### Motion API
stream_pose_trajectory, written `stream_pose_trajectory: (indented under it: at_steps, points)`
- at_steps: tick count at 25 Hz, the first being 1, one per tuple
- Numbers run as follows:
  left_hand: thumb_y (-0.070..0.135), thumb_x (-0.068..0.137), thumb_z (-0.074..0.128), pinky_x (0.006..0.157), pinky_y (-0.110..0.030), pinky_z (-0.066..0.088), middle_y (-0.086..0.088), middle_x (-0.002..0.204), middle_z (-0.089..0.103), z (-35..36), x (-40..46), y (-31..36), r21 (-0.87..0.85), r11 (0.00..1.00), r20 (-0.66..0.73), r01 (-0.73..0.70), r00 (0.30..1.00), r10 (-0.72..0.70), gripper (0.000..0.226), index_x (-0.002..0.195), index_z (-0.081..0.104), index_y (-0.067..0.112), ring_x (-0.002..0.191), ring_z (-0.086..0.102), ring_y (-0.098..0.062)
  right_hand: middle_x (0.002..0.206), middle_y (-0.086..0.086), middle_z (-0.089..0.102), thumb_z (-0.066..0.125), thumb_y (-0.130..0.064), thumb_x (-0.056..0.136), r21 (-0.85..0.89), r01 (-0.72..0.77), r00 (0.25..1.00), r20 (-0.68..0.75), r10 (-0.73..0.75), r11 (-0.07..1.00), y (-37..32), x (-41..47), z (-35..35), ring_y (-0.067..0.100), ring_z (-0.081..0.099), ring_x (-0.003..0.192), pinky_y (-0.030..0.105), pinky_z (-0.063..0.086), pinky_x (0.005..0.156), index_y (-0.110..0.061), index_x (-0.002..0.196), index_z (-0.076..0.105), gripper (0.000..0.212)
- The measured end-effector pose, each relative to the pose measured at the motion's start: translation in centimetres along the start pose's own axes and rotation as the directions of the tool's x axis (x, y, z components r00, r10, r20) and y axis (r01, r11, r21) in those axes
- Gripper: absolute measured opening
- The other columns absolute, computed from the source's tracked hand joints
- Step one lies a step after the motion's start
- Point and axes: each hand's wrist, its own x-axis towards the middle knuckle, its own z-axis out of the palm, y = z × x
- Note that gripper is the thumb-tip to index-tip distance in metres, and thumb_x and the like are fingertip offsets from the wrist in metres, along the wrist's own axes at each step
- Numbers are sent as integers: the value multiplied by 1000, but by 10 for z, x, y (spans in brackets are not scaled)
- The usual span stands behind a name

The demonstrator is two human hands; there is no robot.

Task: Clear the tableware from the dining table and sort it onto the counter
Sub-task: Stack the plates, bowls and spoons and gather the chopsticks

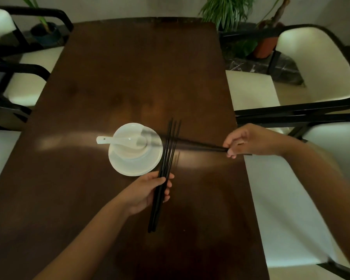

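A white bowl (129,145) sits on a white plate (133,166) near the middle of the dark wooden table (109,77), with a white spoon (113,140) resting in the bowl, handle pointing left. My left hand (150,189) is closed around a bundle of black chopsticks (166,158) that point away from me, just right of the plate. My right hand (249,140) pinches the end of other black chopsticks (192,143); these are blurred and lie crosswise, reaching left over the plate's rim.
White-cushioned black-framed chairs stand on both sides: two at the left (28,85) and two at the right (315,67). Potted plants (226,11) stand on a dark ledge beyond the table's far end.
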Motion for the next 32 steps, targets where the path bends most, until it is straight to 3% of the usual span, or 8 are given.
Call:
stream_pose_trajectory:
  at_steps: [7, 10, 16, 20, 22, 24, 27, 32]
  points:
    - [9, 95, 42, 74, -29, 54, -4, 83, 64, 26, -14, 16, 372, 928, 225, -12, 971, -77, 19, 102, 60, 8, 83, 65, -19, 71, -19, 62, 64, -18, 83, -474, 158, 966, 257, -35, 866, -60, 0, 17, -8, 58, 69, 12, 48, 63, -27, 86, 70, 11]
    - [11, 97, 38, 79, -30, 55, -7, 102, 69, 33, -21, 11, 439, 898, 245, -30, 965, -88, 27, 119, 53, 8, 93, 67, -22, 74, -20, 61, 63, -17, 84, -507, 148, 976, 212, -44, 849, -67, 2, 19, -6, 58, 69, 13, 46, 66, -23, 90, 71, 12]
    - [16, 100, 31, 61, -27, 51, -1, 65, 54, 44, -26, -9, 364, 929, 162, -64, 987, 5, 22, 105, 51, 9, 51, 48, -13, 90, -20, 59, 57, -26, 88, -712, 78, 997, 41, -70, 698, -59, 7, 26, 3, 48, 87, 30, 22, 90, -31, 96, 69, 15]
    - [25, 100, 29, 43, -20, 36, 3, 56, 41, 49, -22, -18, 143, 985, 147, -100, 986, 79, 27, 94, 49, 7, 41, 30, -8, 102, -13, 61, 62, -23, 83, -652, 62, 942, -212, -260, 755, -43, 7, 42, 11, 52, 104, 35, 22, 102, -31, 99, 66, 19]
    - [25, 100, 30, 41, -19, 35, 3, 54, 40, 46, -20, -18, 59, 990, 149, -128, 982, 118, 27, 93, 48, 7, 39, 29, -7, 118, -4, 54, 67, -27, 79, -516, -63, 731, -606, -313, 854, -29, 4, 66, 11, 48, 113, 30, 29, 103, -27, 113, 59, 35]
    - [25, 99, 30, 40, -19, 34, 3, 53, 40, 43, -18, -18, 13, 991, 163, -130, 978, 126, 26, 92, 48, 7, 39, 29, -7, 118, -5, 50, 64, -36, 81, 36, -65, 577, -814, 67, 997, -25, 0, 96, 5, 52, 95, 17, 41, 82, -24, 124, 50, 46]
    - [27, 98, 32, 42, -19, 35, 3, 56, 40, 43, -21, -18, 91, 992, 224, -86, 973, 64, 26, 94, 49, 7, 41, 29, -7, 104, 1, 62, 53, -39, 89, 802, 77, 871, -343, 352, 593, -29, 4, 125, 6, 53, 62, 19, 40, 53, -18, 118, 52, 35]
    - [32, 100, 28, 55, -26, 47, -3, 66, 57, 44, -21, -21, 278, 956, 258, -88, 966, 14, 38, 103, 55, 6, 50, 48, -15, 72, 1, 63, 44, -23, 96, 760, 137, 841, -429, 330, 636, -47, 9, 127, 6, 51, 49, 20, 40, 50, -17, 87, 51, 13]
